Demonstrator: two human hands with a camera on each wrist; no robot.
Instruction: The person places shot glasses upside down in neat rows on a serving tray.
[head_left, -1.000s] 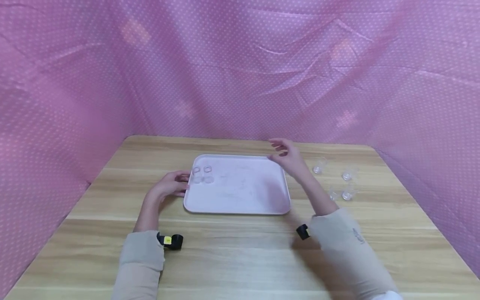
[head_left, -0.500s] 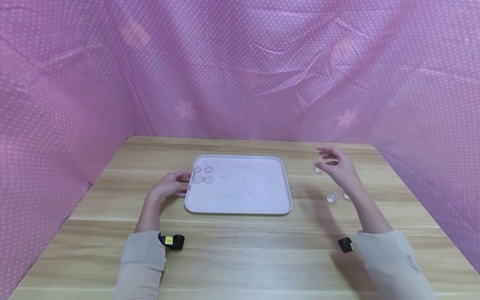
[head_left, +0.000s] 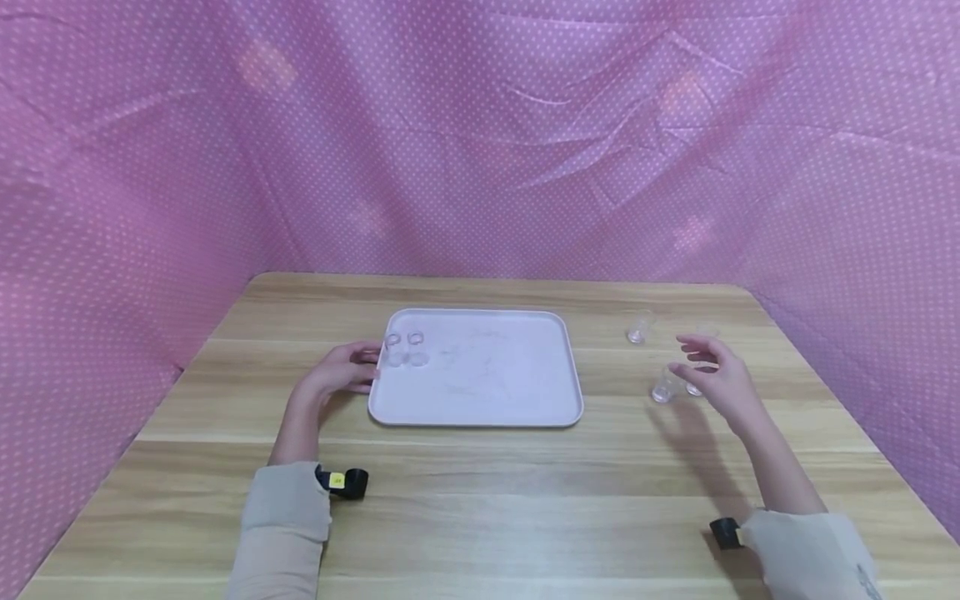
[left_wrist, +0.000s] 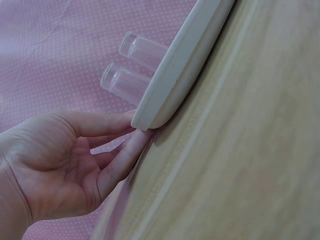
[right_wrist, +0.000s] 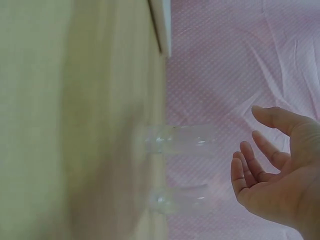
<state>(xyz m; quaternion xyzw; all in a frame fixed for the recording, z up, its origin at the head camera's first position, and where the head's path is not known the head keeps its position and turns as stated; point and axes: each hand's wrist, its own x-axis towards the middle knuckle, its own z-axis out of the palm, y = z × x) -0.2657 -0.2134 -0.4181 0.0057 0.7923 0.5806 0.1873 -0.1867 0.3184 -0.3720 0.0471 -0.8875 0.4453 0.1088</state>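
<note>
My left hand (head_left: 345, 369) holds the white tray (head_left: 487, 367) by its left edge, the thumb on the rim and a finger beneath in the left wrist view. Near that edge, small clear glasses stand upside down on the tray; one is the nearer glass (left_wrist: 125, 84), another the farther glass (left_wrist: 144, 51). My right hand (head_left: 720, 379) hovers over the table's right side, fingers loosely bent and holding nothing. Close to it stand upright clear glasses, including a near glass (head_left: 663, 387) and a back glass (head_left: 638, 327). The hand partly covers others there.
The wooden table (head_left: 480, 508) lies under everything. A pink dotted cloth (head_left: 480, 150) hangs behind and along both sides. A strip of bare wood separates the tray's right edge from the upright glasses.
From above the tray's right far corner, my right hand has moved right, over the upright glasses, then closer to me. My left hand and the tray have stayed put.
</note>
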